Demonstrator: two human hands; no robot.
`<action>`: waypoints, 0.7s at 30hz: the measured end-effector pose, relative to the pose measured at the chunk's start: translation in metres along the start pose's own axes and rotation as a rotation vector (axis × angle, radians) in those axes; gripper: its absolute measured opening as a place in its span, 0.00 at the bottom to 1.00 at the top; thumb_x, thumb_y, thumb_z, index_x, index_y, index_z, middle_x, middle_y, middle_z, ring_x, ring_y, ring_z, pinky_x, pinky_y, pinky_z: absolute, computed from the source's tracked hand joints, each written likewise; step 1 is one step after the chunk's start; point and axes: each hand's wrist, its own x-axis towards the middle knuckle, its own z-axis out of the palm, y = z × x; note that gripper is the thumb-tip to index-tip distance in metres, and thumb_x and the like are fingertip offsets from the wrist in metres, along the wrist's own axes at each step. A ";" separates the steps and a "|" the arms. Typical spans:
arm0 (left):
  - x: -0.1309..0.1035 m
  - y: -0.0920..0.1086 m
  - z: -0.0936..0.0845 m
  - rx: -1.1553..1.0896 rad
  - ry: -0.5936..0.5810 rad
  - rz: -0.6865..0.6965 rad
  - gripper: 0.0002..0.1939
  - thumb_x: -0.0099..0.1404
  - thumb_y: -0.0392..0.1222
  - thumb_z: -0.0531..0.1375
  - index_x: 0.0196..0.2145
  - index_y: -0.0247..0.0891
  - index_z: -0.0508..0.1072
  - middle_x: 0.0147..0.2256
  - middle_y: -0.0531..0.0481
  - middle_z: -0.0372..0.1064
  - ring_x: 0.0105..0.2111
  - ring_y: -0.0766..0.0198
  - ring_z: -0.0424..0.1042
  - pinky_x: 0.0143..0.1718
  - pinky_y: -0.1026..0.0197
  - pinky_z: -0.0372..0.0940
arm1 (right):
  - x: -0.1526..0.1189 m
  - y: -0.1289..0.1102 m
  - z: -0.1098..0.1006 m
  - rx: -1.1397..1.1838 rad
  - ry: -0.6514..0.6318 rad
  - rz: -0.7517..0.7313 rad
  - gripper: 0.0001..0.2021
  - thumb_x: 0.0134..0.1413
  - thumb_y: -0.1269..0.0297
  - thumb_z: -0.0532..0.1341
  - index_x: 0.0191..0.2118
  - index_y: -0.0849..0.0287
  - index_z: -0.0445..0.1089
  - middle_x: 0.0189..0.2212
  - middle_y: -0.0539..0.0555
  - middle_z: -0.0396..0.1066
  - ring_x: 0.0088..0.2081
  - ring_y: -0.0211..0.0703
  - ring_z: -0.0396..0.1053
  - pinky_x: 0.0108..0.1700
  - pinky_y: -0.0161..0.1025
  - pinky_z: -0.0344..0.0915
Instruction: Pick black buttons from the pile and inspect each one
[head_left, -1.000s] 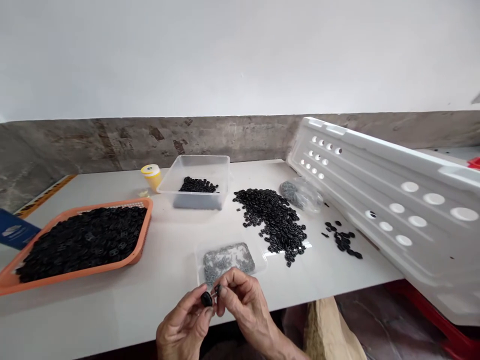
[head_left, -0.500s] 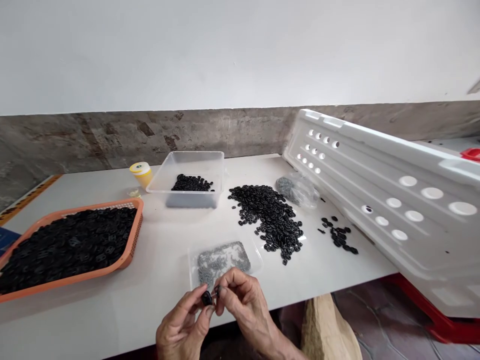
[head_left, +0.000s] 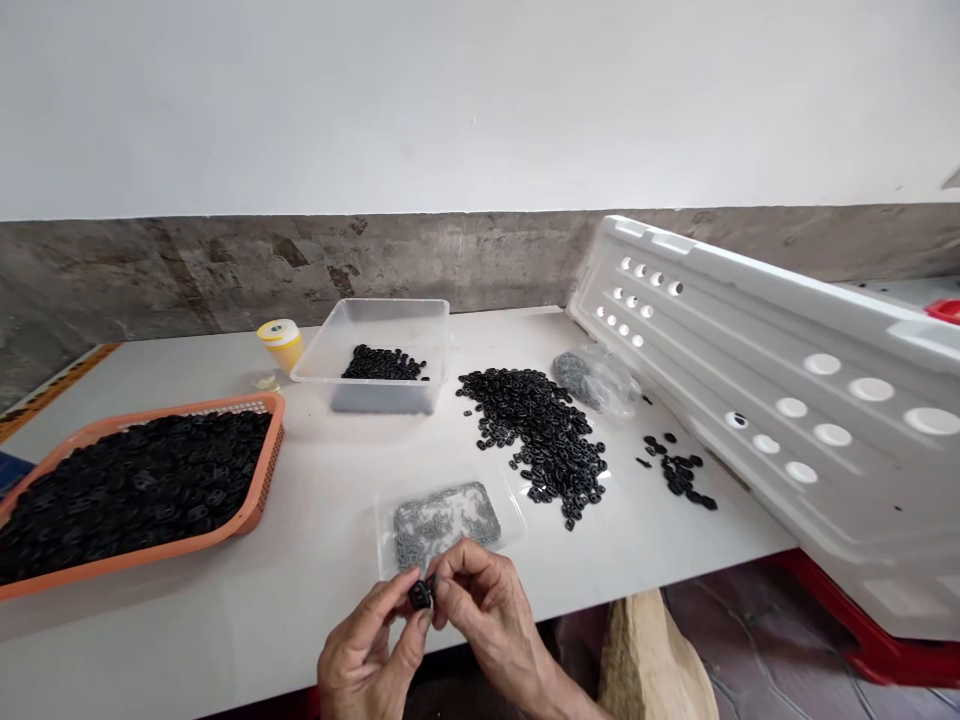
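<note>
My left hand (head_left: 375,640) pinches a small rounded black plastic piece (head_left: 420,596) between thumb and forefinger, near the table's front edge. Against its right side, the fingertips of my right hand (head_left: 480,600) are closed on a second small dark piece (head_left: 433,582), mostly hidden by the fingers. The two pieces appear to touch. Just beyond my hands lies a shallow clear tray (head_left: 384,535) of tiny grey metal-looking pieces (head_left: 420,520). Farther right, a heap of small black plastic pieces (head_left: 536,430) is spread on the white table (head_left: 315,540).
An orange basket (head_left: 274,440) full of black parts stands left. Behind are a clear bin (head_left: 390,320) holding black pieces and a yellow-and-white roll (head_left: 281,345). A plastic bag (head_left: 604,380) and loose black pieces (head_left: 681,475) lie near a leaning white perforated panel (head_left: 750,370).
The piece in my right fingers has closed up against the one in my left; the thin gap between them is gone. My left hand has shifted slightly right.
</note>
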 end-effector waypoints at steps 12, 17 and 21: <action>0.003 -0.008 0.001 0.057 -0.026 0.052 0.13 0.49 0.47 0.70 0.35 0.52 0.81 0.28 0.62 0.75 0.28 0.82 0.70 0.36 0.85 0.64 | 0.003 -0.001 -0.003 0.016 0.020 0.052 0.24 0.56 0.47 0.59 0.30 0.69 0.60 0.25 0.54 0.63 0.28 0.29 0.62 0.34 0.26 0.60; 0.003 -0.008 0.003 0.067 -0.033 0.062 0.12 0.51 0.48 0.70 0.36 0.53 0.80 0.29 0.63 0.75 0.28 0.82 0.71 0.36 0.85 0.64 | 0.004 -0.001 -0.005 0.003 0.028 0.044 0.24 0.56 0.47 0.59 0.30 0.69 0.60 0.24 0.54 0.62 0.28 0.30 0.63 0.34 0.27 0.60; 0.006 -0.010 0.001 0.096 -0.085 0.121 0.13 0.53 0.45 0.68 0.39 0.54 0.80 0.30 0.63 0.75 0.29 0.82 0.71 0.36 0.85 0.64 | 0.005 -0.001 -0.005 0.007 0.037 0.053 0.24 0.55 0.47 0.60 0.30 0.69 0.60 0.25 0.54 0.62 0.29 0.31 0.63 0.34 0.28 0.60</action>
